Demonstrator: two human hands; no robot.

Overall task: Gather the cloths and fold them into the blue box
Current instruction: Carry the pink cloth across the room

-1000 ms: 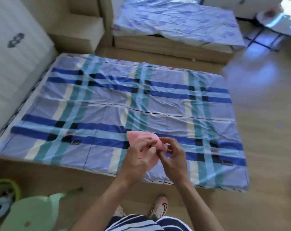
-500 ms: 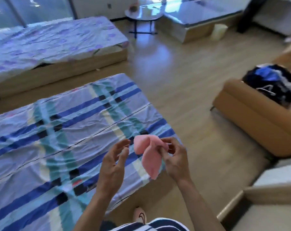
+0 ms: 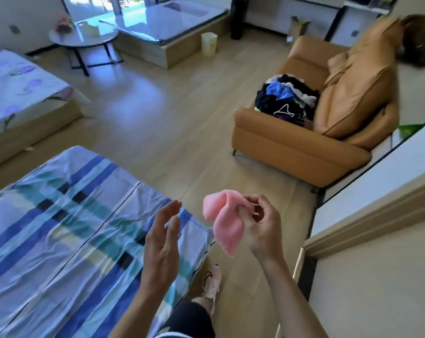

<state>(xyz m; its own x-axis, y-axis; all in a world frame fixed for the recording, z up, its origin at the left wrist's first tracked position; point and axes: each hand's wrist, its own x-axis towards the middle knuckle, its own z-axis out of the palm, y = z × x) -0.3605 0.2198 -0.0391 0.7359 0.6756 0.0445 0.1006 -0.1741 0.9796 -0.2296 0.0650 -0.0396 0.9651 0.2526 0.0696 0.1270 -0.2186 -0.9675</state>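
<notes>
A small pink cloth [image 3: 224, 222] hangs folded over from my right hand [image 3: 261, 224], which pinches it at its upper edge, above the floor just past the corner of the plaid-sheeted mattress [image 3: 67, 228]. My left hand [image 3: 162, 242] is open, fingers straight, a short way left of the cloth and not touching it. A heap of dark and blue clothes [image 3: 288, 100] lies on the seat of the tan sofa [image 3: 304, 147] ahead to the right. No blue box is in view.
A second mattress with a floral sheet [image 3: 18, 93] lies at the left. A round table [image 3: 84, 41] and a low platform [image 3: 172, 32] stand at the back. A white counter edge [image 3: 377, 191] runs along my right. Wooden floor lies between mattress and sofa.
My view has swung right from the plaid mattress toward the sofa. My left hand has let go of the pink cloth and opened; my right hand still holds it.
</notes>
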